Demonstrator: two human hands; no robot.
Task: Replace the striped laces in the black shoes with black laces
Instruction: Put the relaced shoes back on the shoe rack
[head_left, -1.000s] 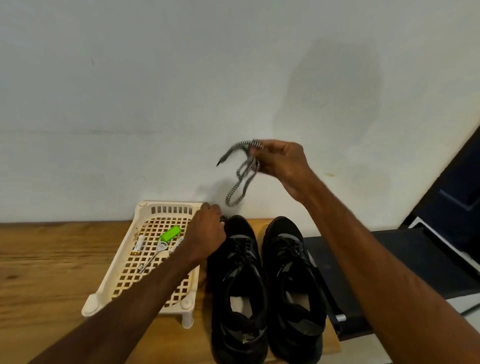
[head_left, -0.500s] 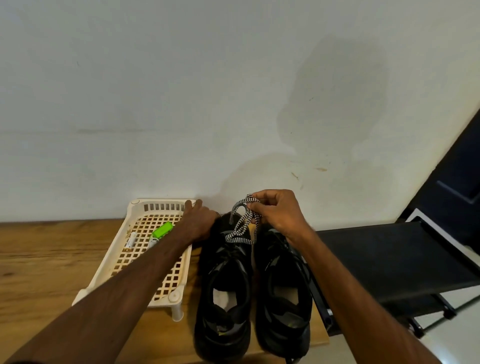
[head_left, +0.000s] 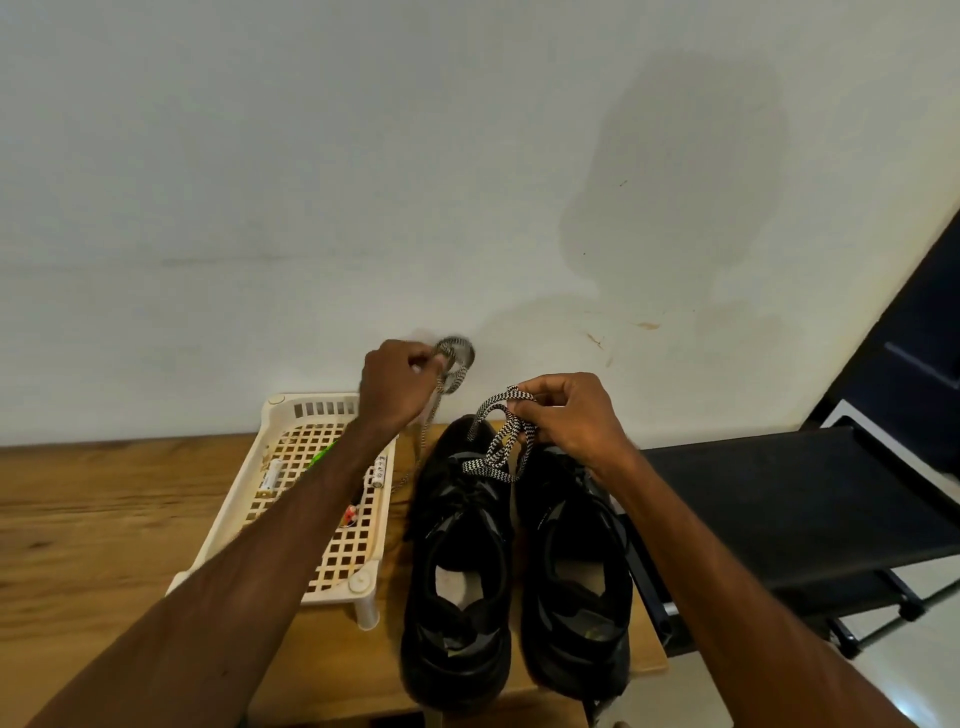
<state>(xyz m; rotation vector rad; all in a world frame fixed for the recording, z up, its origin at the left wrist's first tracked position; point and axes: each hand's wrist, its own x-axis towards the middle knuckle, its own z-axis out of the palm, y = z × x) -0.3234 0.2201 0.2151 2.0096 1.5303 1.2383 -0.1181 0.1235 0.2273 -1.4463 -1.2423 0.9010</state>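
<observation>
On the wooden tabletop (head_left: 78, 519) two black shoes (head_left: 457, 649) stand side by side, toes toward the wall (head_left: 311, 156), just right of a cream basket (head_left: 311, 410). The right grip (head_left: 571, 415) pinches a looped striped lace (head_left: 498, 441) over the toes. The left grip (head_left: 397, 384), raised near the wall, clasps a blurred striped lace (head_left: 457, 358).

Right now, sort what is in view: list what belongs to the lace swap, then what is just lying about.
Belongs to the job:
left shoe
right shoe
striped lace, gripped by the left hand
striped loops, pinched by the right hand

Just lying about:
cream basket
batteries in it
green item in it
black stand
wooden table
</observation>
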